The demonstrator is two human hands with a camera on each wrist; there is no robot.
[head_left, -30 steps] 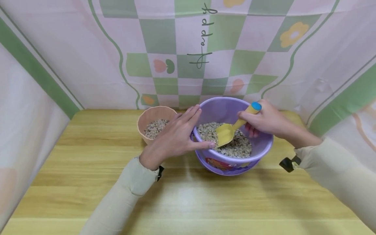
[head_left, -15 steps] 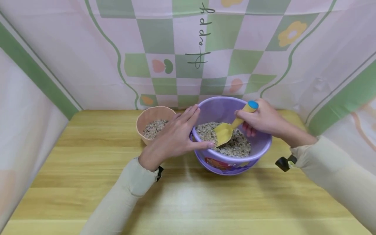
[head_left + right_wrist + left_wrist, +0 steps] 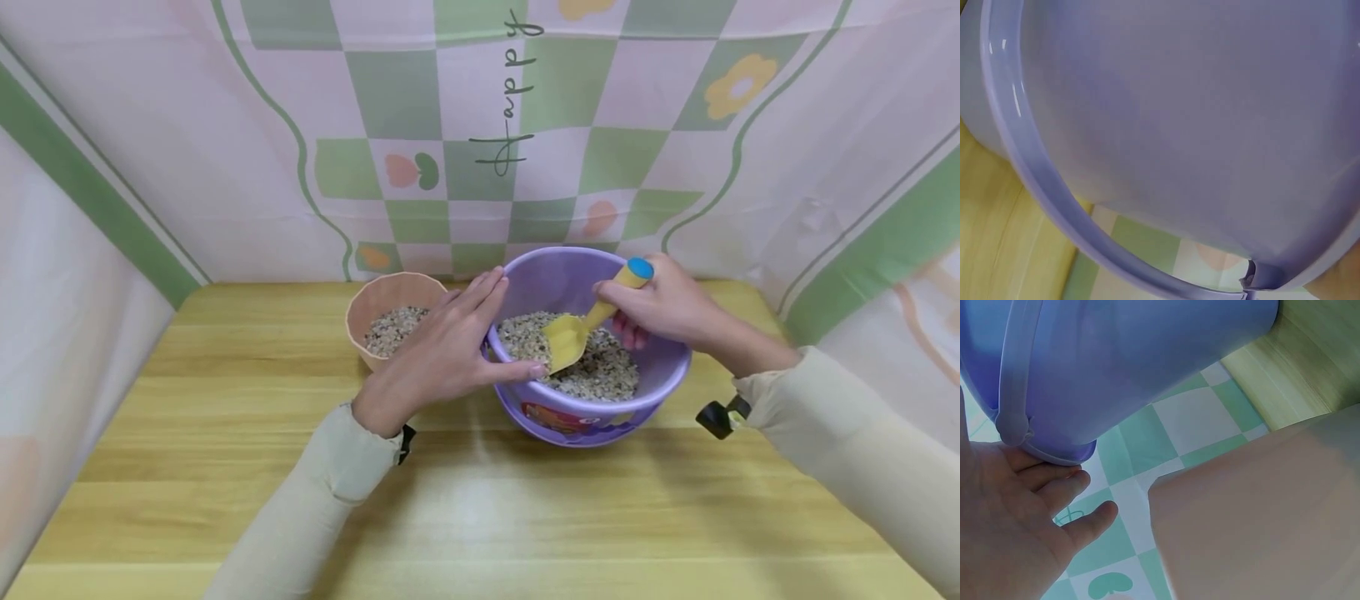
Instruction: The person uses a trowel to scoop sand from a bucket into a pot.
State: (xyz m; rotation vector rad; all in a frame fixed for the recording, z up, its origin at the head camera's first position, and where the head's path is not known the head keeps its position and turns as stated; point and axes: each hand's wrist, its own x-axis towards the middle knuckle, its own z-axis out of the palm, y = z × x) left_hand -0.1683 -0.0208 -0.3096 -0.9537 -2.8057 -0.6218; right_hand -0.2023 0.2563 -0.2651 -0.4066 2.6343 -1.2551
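A purple bucket (image 3: 660, 379) half full of mixed grain (image 3: 600, 377) stands on the wooden table. My right hand (image 3: 660, 308) grips the handle of a yellow scoop (image 3: 568, 337) with a blue end cap, its blade down in the grain. With straight fingers, my left hand (image 3: 446, 350) rests flat against the bucket's left rim, thumb along the front edge. A small peach bowl (image 3: 390, 296) holding some grain sits just left of the bucket, partly behind my left hand. The left wrist view shows the bucket wall (image 3: 1135, 356) beside my fingers (image 3: 1088, 525); the right wrist view shows only the bucket's inside (image 3: 1197, 125).
The wooden table (image 3: 480, 508) stretches toward me. A checked pink and green cloth (image 3: 480, 125) forms the back and side walls close behind the bowl and bucket.
The scoop blade has slid a little to the left in the grain and my right hand followed. The left hand has stayed on the rim.
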